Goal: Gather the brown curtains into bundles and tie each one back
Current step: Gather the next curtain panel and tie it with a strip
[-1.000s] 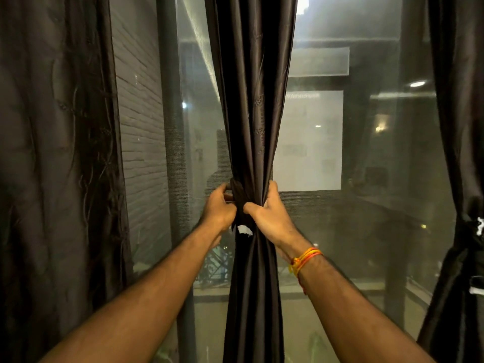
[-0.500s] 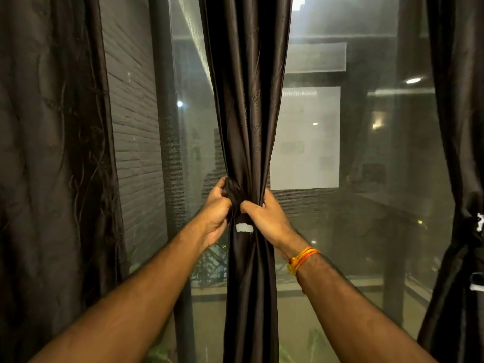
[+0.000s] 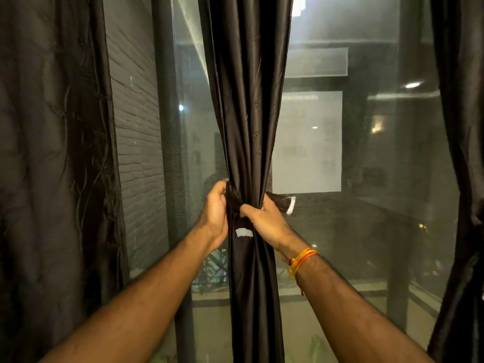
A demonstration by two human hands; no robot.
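Background: night-dark window glass (image 3: pixel 366 179) fills the view; through it we see a brick wall (image 3: pixel 136 127) at the left and reflected lamps.
Middle curtain (image 3: pixel 248 100): we find it at the centre, gathered into one narrow bundle and pinched to a waist between the two hands.
Left hand (image 3: pixel 216 216): it lies against the left edge of the waist, fingers curled into the folds and gripping the bundle.
Right hand (image 3: pixel 265 221): it lies on the front and right of the waist, fingers curled over the tie strap (image 3: pixel 281 201) and holding it against the cloth.
Tie strap: its free end sticks out to the right past the right hand, tilted slightly downward, and ends in a white tip (image 3: pixel 291 205).
White patch (image 3: pixel 244 232): we see it on the front of the bundle just below the waist, between the two wrists.
Axis: the bundle's long axis runs vertically from the top edge to the bottom edge, widest above and narrowest at the hands.
Surroundings: a left curtain (image 3: pixel 52 153) hangs loose at the left edge and a right curtain (image 3: pixel 461 127) at the right edge, both well apart from the hands; a dark frame post (image 3: pixel 163 113) stands between the left curtain and the bundle.
Wrist: an orange thread bracelet (image 3: pixel 301 259) circles the right wrist.
Obstruction: both hands cover the waist, so we cannot tell how the strap passes around it.
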